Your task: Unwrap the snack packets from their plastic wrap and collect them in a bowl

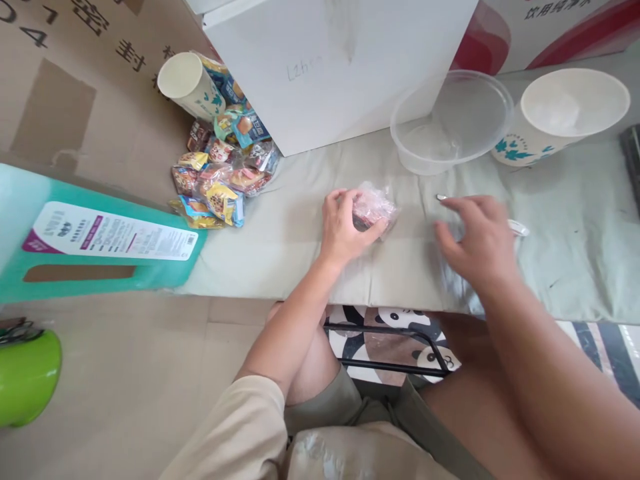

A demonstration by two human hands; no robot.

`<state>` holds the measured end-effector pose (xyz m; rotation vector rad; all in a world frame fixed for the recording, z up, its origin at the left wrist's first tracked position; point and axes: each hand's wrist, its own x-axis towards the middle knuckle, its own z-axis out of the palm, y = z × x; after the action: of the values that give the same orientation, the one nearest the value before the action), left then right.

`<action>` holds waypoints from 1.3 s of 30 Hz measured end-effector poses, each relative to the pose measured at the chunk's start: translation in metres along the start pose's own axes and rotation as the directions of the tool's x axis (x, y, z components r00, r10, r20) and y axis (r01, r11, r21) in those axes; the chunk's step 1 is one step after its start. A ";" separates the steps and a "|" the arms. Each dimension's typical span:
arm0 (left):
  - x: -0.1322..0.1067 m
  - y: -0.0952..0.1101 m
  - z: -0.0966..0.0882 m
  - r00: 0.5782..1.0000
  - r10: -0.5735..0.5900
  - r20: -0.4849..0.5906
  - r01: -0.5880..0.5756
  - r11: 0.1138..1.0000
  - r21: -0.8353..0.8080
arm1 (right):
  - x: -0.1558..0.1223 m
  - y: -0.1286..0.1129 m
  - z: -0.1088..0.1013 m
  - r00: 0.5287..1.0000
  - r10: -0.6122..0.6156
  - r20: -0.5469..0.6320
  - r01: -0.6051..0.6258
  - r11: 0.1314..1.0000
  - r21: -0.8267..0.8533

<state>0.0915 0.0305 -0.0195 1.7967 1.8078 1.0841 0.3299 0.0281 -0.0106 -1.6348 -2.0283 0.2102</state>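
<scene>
My left hand (345,223) is closed round a small pack (374,203) in crinkled clear plastic, with thumb and fingers on opposite sides of it. Something reddish-brown shows through the wrap, but I cannot make out what it is. To the right, my right hand (477,240) is over the cloth, thumb and index finger apart. Its index fingertip is at a small dark, shiny piece (441,197) too small to name. Partly hidden beneath that hand lies clear plastic (456,277), and a small white strip (518,228) shows beyond it.
Wrapped snacks (225,177) are heaped at left beside a tilted paper cup (193,83). A white box (330,73) stands at the back. A clear plastic bowl (430,157) and a large paper tub (550,127) stand behind my right hand. A green-and-clear container (100,233) is at left.
</scene>
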 end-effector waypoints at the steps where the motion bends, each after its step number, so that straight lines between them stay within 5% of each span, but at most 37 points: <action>1: 0.002 -0.001 0.002 1.000 0.016 -0.020 -0.015 0.999 0.037 | -0.001 -0.008 0.005 0.997 -0.078 0.018 0.077 0.995 0.063; 4: 0.010 -0.004 0.006 0.999 0.019 -0.046 -0.016 0.998 0.056 | -0.001 -0.027 0.020 0.981 -0.186 0.049 0.174 0.967 0.184; 10: 0.017 -0.007 0.001 1.000 -0.028 -0.010 0.025 0.979 -0.200 | 0.009 -0.041 0.035 0.976 -0.209 0.067 0.177 0.930 0.323; 15: 0.010 -0.008 -0.004 0.988 0.113 0.110 -0.073 0.947 -0.314 | 0.011 -0.042 0.041 0.985 -0.163 0.060 0.134 0.933 0.334; 18: 0.007 -0.008 -0.004 0.968 0.195 0.159 -0.124 0.920 -0.372 | 0.012 -0.044 0.043 0.990 -0.132 -0.042 0.138 0.940 0.311; 23: 0.008 -0.008 -0.003 0.952 0.272 0.141 -0.239 0.947 -0.214 | 0.015 -0.041 0.033 0.997 0.016 -0.077 0.021 0.883 0.469; 28: 0.012 -0.005 -0.009 0.984 0.027 0.176 -0.004 0.992 -0.130 | 0.014 -0.024 0.015 0.961 0.277 -0.006 -0.235 0.824 0.516; 34: 0.014 -0.005 -0.011 0.976 -0.146 0.161 0.196 0.910 -0.366 | 0.013 -0.013 0.001 0.903 0.423 0.078 -0.405 0.776 0.483; 39: 0.021 -0.018 -0.021 0.894 -0.447 0.014 0.383 0.749 -0.541 | 0.014 -0.008 -0.001 0.930 0.367 0.014 -0.353 0.884 0.306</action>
<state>0.0615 0.0478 -0.0142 0.9608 1.6343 1.3473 0.3217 0.0393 -0.0023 -1.7803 -1.5479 0.5839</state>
